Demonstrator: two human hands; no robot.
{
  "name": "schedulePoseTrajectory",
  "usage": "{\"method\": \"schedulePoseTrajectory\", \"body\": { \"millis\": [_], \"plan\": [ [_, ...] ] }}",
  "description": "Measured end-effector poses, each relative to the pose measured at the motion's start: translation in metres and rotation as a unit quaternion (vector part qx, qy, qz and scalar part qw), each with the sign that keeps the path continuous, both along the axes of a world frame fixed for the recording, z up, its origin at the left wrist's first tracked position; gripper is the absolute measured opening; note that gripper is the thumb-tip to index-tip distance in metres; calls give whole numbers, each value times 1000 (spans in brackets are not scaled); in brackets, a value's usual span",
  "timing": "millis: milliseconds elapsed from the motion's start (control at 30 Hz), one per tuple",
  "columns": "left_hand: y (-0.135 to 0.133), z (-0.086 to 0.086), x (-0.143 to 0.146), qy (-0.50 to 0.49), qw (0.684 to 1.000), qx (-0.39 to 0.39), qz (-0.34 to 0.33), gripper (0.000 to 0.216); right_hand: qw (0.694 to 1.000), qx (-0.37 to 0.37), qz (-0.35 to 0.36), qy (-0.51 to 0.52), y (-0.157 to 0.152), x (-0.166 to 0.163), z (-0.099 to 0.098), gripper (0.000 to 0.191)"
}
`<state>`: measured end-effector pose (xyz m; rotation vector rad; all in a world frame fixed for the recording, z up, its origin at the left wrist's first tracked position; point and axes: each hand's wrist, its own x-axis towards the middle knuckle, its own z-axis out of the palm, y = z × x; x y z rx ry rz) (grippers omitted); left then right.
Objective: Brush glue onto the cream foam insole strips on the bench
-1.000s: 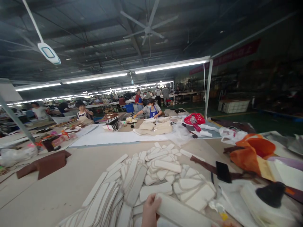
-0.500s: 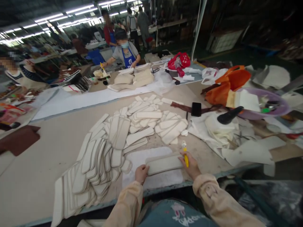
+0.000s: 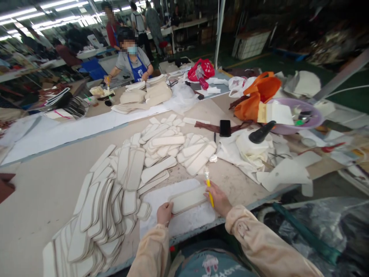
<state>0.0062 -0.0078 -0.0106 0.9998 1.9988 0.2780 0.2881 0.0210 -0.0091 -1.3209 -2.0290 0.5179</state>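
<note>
My left hand point(image 3: 164, 212) grips the left end of a long white padded strip point(image 3: 188, 199) that lies on a white mat point(image 3: 161, 200) at the table's near edge. My right hand point(image 3: 218, 198) rests on the strip's right end, closed round a yellow-handled brush point(image 3: 208, 184) that points away from me. Several similar white strips point(image 3: 127, 181) lie overlapped in a long spread to the left and behind.
A black phone point(image 3: 225, 127), a white bottle with a black nozzle point(image 3: 255, 140), an orange bag point(image 3: 255, 98) and a purple basin point(image 3: 296, 119) lie to the right. Across the table point(image 3: 43, 184), a person in a blue apron point(image 3: 131, 63) works by beige stacks.
The view dropped from the hall ceiling to the table. The strip, first held up close, now lies on the mat, with both hands at its ends.
</note>
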Motion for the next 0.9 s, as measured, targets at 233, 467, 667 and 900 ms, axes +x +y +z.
{"method": "schedulePoseTrajectory", "body": {
  "millis": [233,467,667,900],
  "plan": [
    [6,3,-1,18,999,-8,-34,32,961,-16,257,-98,-24,-67,-14,34],
    [9,5,1,38,998,-32,-34,32,960,-53,246,-125,-18,-47,-30,38],
    [10,2,3,26,998,-53,-19,29,978,-36,152,-140,-11,15,-36,25],
    [6,18,6,33,999,-13,0,26,989,86,52,-113,-21,40,-44,36]
  ]
}}
